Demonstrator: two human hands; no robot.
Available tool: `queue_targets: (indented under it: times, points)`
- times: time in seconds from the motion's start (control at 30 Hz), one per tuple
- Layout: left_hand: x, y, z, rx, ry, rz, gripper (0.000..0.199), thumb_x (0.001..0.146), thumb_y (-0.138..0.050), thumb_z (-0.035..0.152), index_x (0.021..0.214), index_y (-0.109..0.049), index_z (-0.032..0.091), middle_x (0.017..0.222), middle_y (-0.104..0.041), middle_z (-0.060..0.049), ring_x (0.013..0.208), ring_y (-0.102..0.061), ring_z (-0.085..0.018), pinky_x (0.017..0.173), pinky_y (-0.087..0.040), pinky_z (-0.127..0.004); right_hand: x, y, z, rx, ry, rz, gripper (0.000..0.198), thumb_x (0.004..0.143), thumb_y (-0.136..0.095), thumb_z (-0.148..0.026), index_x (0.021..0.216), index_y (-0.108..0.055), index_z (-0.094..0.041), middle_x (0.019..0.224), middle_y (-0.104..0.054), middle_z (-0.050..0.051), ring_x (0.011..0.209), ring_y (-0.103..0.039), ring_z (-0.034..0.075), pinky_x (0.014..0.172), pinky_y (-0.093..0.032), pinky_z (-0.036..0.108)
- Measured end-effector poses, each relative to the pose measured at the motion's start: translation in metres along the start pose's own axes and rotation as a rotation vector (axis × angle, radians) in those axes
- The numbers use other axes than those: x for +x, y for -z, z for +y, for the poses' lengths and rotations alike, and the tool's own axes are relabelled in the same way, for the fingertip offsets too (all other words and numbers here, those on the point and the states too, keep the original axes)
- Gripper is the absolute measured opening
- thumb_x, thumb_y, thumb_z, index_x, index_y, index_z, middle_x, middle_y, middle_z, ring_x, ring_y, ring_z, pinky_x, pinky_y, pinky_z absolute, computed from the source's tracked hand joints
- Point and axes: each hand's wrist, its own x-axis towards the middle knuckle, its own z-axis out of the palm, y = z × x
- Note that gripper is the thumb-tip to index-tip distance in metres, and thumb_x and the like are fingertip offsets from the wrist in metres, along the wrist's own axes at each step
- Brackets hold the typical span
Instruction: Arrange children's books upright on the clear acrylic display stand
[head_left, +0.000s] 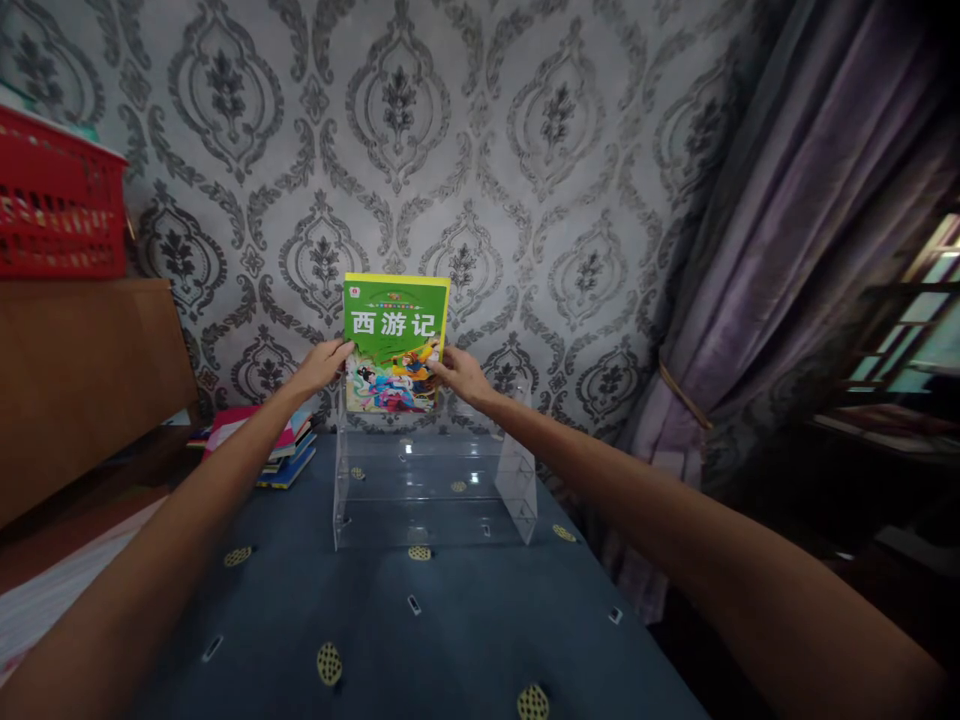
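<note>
A green picture book (pixel 394 345) with white Chinese characters and colourful cartoon figures stands upright, front cover towards me. My left hand (pixel 328 366) grips its left edge, and my right hand (pixel 460 374) grips its right edge with the thumb on the cover. Just below and around the book is a clear acrylic rack (pixel 516 492) with several stepped tiers, standing on the table. The book is at the rack's upper back part; whether its bottom edge rests on the top tier I cannot tell.
A stack of books (pixel 289 455) lies on the blue patterned tablecloth (pixel 465 640) left of the rack. Further left, a red plastic basket (pixel 60 200) sits on a wooden cabinet (pixel 90 380). Patterned wallpaper (pixel 555 180) rises behind; a purple curtain (pixel 757 290) hangs at right.
</note>
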Motion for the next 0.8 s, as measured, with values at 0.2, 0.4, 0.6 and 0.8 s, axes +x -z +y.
queue_targets:
  times: [0.2, 0.4, 0.6, 0.8]
  points:
    - [-0.004, 0.001, 0.001, -0.007, 0.021, -0.011, 0.044, 0.082, -0.048, 0.062, 0.077, -0.057, 0.019, 0.067, -0.055, -0.001, 0.064, -0.054, -0.018, 0.056, -0.045, -0.028, -0.003, 0.001, -0.005, -0.016, -0.014, -0.018, 0.033, 0.097, -0.057, -0.043, 0.111, -0.068, -0.015, 0.104, -0.076, 0.009, 0.094, -0.07, 0.022, 0.079, -0.052, 0.028]
    - [-0.006, 0.002, 0.0, -0.018, 0.033, -0.021, 0.046, 0.084, -0.047, 0.062, 0.083, -0.06, 0.018, 0.071, -0.057, -0.003, 0.068, -0.056, -0.02, 0.059, -0.049, -0.031, -0.007, 0.005, -0.012, -0.07, -0.022, -0.023, 0.034, 0.097, -0.057, -0.045, 0.106, -0.069, -0.014, 0.102, -0.076, 0.011, 0.094, -0.07, 0.024, 0.08, -0.05, 0.029]
    - [-0.004, 0.002, 0.0, 0.012, 0.005, -0.015, 0.044, 0.085, -0.046, 0.06, 0.081, -0.06, 0.018, 0.069, -0.055, -0.001, 0.066, -0.054, -0.019, 0.058, -0.049, -0.03, -0.011, 0.007, -0.013, -0.097, -0.017, -0.054, 0.035, 0.098, -0.053, -0.045, 0.106, -0.069, -0.015, 0.1, -0.076, 0.01, 0.092, -0.069, 0.024, 0.078, -0.05, 0.029]
    - [-0.007, 0.002, -0.001, 0.042, -0.018, -0.01, 0.044, 0.088, -0.045, 0.06, 0.087, -0.061, 0.019, 0.073, -0.059, -0.002, 0.069, -0.057, -0.019, 0.06, -0.05, -0.029, -0.013, 0.008, -0.014, -0.088, 0.003, -0.089, 0.031, 0.099, -0.052, -0.039, 0.109, -0.069, -0.015, 0.106, -0.076, 0.009, 0.095, -0.069, 0.022, 0.08, -0.049, 0.027]
